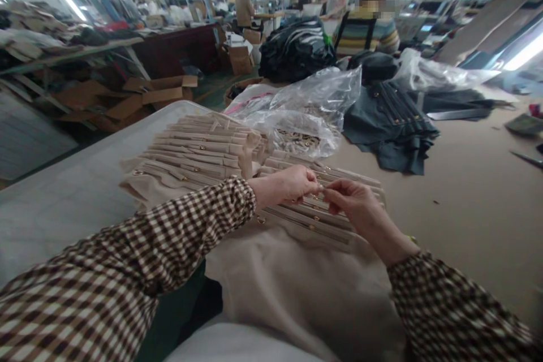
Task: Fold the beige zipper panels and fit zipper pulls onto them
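Note:
My left hand [292, 184] and my right hand [350, 201] meet fingertip to fingertip above a stack of beige fabric pieces [331, 223] with zippers and gold-coloured metal fittings. Both hands are closed in a pinch. Something tiny sits between the fingertips, too small to name. A beige cloth panel [292, 283] drapes from the stack over the table's front edge toward my lap. Left of the hands lies a second stack of beige zippered pieces [195, 153], overlapping in rows.
Behind the stacks, a clear plastic bag [314, 107] holds small beige pieces. Dark zippered fabric pieces [388, 124] lie on the brown tabletop [470, 198] at right, with scissors [526, 158] near the edge. Open cardboard boxes [127, 99] stand on the floor; a person [367, 28] sits further back.

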Motion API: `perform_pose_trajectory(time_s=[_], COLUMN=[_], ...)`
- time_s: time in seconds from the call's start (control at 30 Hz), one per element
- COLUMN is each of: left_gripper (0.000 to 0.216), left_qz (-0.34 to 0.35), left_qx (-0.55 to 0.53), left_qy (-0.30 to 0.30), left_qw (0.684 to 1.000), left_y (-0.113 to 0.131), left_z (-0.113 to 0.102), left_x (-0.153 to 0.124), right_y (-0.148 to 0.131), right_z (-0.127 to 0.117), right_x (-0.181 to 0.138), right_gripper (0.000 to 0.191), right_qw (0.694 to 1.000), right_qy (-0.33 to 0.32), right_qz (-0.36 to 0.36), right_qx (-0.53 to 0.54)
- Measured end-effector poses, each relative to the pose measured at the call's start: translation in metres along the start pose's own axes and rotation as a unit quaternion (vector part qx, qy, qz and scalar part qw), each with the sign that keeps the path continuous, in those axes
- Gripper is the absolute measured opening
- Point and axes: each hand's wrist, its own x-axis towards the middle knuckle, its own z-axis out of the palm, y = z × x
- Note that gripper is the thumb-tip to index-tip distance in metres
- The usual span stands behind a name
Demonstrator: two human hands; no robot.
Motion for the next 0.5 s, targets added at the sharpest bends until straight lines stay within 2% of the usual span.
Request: perform_pose_trajectory(time_s=[0.1, 0.23, 0.3, 0.5], left_gripper=[0.022, 0.025, 0.022, 0.017], left_qz=[0.049, 0.064, 0.066, 0.07], left_qx=[0.181, 0.253, 0.288, 0.345], left_qy=[0.003, -0.005, -0.005, -0.015], left_qw=[0.982, 0.965, 0.955, 0.936], left_y=[0.002, 0.004, 0.005, 0.007], left_z=[-0.001, 0.003, 0.005, 0.005], left_x=[0.004, 0.011, 0.013, 0.014], right_y=[0.012, 0.017, 0.017, 0.021], right_z=[-0.009, -0.013, -0.011, -0.007], right_x=[-0.004, -0.005, -0.002, 0.003], right_gripper=[0.024, 0.026, 0.025, 0.019], right_qw=[0.986, 0.939, 0.926, 0.916], right_qy=[-0.039, -0.086, -0.087, -0.071], right_qz=[-0.048, -0.105, -0.108, -0.097], right_qx=[-0.156, -0.317, -0.352, -0.383])
